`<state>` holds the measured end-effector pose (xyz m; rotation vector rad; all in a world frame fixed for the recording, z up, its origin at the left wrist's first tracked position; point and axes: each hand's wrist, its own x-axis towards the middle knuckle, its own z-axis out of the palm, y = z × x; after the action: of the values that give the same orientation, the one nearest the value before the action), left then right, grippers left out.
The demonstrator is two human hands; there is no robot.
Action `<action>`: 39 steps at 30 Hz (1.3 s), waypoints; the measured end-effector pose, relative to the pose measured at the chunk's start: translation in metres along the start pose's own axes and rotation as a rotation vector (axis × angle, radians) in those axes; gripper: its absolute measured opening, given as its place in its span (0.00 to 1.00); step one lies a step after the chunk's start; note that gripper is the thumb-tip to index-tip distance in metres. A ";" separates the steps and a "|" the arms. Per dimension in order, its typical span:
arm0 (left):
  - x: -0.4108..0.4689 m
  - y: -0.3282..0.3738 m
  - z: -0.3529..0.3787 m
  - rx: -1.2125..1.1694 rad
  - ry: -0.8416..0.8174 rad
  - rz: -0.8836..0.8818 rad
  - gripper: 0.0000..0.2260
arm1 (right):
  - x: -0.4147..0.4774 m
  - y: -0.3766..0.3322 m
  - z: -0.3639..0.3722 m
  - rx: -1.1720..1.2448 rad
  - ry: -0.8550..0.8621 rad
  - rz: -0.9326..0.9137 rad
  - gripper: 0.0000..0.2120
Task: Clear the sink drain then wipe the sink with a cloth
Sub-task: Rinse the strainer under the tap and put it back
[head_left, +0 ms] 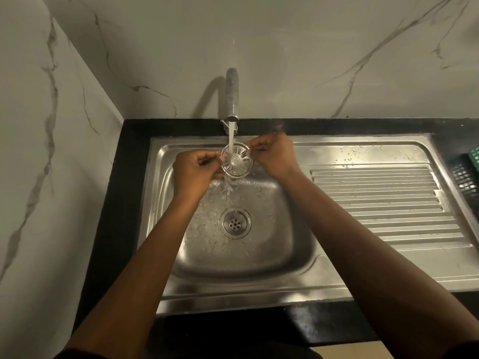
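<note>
Both hands are pinching a round metal drain strainer (237, 161) by its rim: the left hand (195, 172) is closing its grip on the 9 o'clock edge, the right hand (272, 155) on the 3 o'clock edge. Water is running from the tap (232, 95) at 12 o'clock straight onto the strainer and spilling into the steel sink (166, 229) below. The open drain (235, 223) is sitting at 6 o'clock of the strainer, well apart. A ribbed draining board (383, 203) is lying at 3 o'clock, set into the black bench (124, 193).
</note>
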<state>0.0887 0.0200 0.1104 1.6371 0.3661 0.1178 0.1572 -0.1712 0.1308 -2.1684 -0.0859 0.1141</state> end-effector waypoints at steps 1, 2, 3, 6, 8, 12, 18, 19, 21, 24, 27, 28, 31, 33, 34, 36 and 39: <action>-0.001 -0.001 -0.004 0.018 0.007 0.017 0.05 | -0.001 -0.002 0.004 0.012 -0.014 0.001 0.08; -0.002 -0.003 -0.008 0.023 0.020 0.027 0.05 | -0.002 -0.004 0.008 0.023 -0.027 0.002 0.08; -0.003 -0.005 -0.013 0.018 0.038 0.030 0.05 | -0.003 -0.006 0.012 0.027 -0.035 -0.002 0.07; -0.005 -0.010 -0.024 0.012 0.089 0.031 0.05 | -0.001 -0.012 0.022 0.035 -0.042 -0.031 0.06; -0.004 -0.013 -0.028 0.020 0.107 0.028 0.05 | 0.000 -0.013 0.026 0.033 -0.034 -0.043 0.04; 0.008 -0.018 -0.029 0.049 0.129 0.021 0.04 | -0.004 -0.004 0.025 0.053 -0.043 -0.015 0.06; 0.037 -0.018 -0.011 0.064 0.063 -0.059 0.04 | -0.035 0.031 0.016 0.103 -0.059 0.109 0.08; 0.043 -0.019 -0.007 0.071 0.042 -0.075 0.05 | -0.041 0.037 0.014 0.113 -0.051 0.144 0.11; 0.054 -0.018 0.002 0.071 -0.004 -0.105 0.11 | -0.050 0.049 0.012 0.141 -0.039 0.214 0.15; 0.069 -0.012 0.012 0.052 -0.090 -0.138 0.21 | -0.060 0.059 0.011 0.234 -0.034 0.299 0.14; 0.080 -0.007 0.021 0.063 -0.146 -0.151 0.24 | -0.066 0.061 0.011 0.295 -0.029 0.308 0.17; 0.083 -0.006 0.023 0.067 -0.154 -0.154 0.24 | -0.067 0.061 0.011 0.313 -0.026 0.309 0.17; 0.087 -0.004 0.029 0.080 -0.174 -0.172 0.23 | -0.067 0.059 0.012 0.360 -0.023 0.319 0.13; 0.087 -0.004 0.030 0.093 -0.174 -0.173 0.23 | -0.066 0.058 0.013 0.376 -0.023 0.326 0.10; 0.086 -0.003 0.031 0.098 -0.175 -0.168 0.23 | -0.065 0.058 0.013 0.384 -0.020 0.331 0.09; 0.085 0.000 0.034 0.129 -0.190 -0.152 0.25 | -0.064 0.057 0.014 0.402 -0.016 0.342 0.07; 0.082 0.002 0.039 0.194 -0.222 -0.131 0.27 | -0.062 0.056 0.017 0.430 -0.008 0.362 0.07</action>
<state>0.1780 0.0077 0.0964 1.7912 0.3204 -0.2027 0.0951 -0.1959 0.0780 -1.7329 0.3033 0.3188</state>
